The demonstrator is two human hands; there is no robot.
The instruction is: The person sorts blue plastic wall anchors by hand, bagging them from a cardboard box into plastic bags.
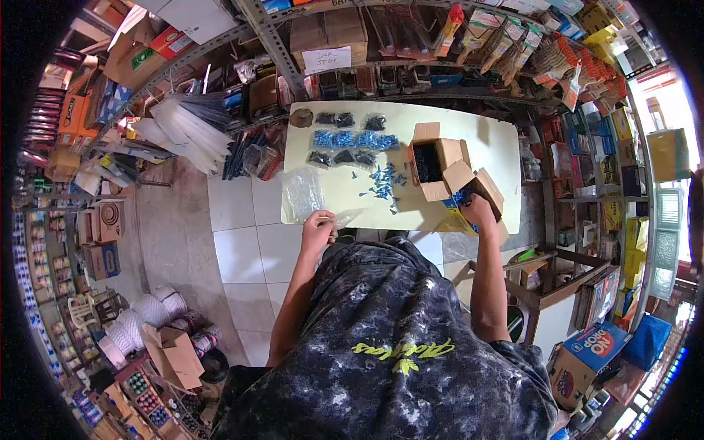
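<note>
At the table's near edge my left hand [318, 229] is closed on a small clear plastic bag [349, 218]. My right hand [480, 211] reaches into an open cardboard box [489, 189] of small blue pieces [460, 196]; its fingertips are hidden there. Beside it stands another open box [442, 155] filled with small black pieces [426, 163]. Loose blue pieces [383, 183] lie scattered mid-table. Behind them are filled packets in rows: black packets [343, 157] in front, blue packets [355, 139] in the middle, more black packets [345, 119] at the back.
The pale yellow table [499, 147] carries a stack of clear plastic bags [303, 192] at left and a brown roll [301, 118] at its back left corner. Loaded metal shelves [323, 82] rise behind it. A wooden frame [546, 282] stands near my right arm.
</note>
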